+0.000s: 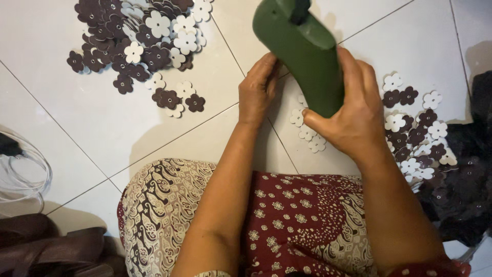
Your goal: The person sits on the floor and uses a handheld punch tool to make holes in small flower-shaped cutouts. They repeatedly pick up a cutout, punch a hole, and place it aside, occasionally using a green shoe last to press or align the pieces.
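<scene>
Head view, white tiled floor: far left a clear plastic bag; upper left a heap of dark brown and white flower-shaped cutouts. Centre: left hand, fingers curled and pressed against the lower edge of a green tool; whether they grip anything small cannot be told. Right hand, fingers closed around the tool's body, holds it tilted above the floor over a few white flowers; a second flower pile lies just right.
</scene>
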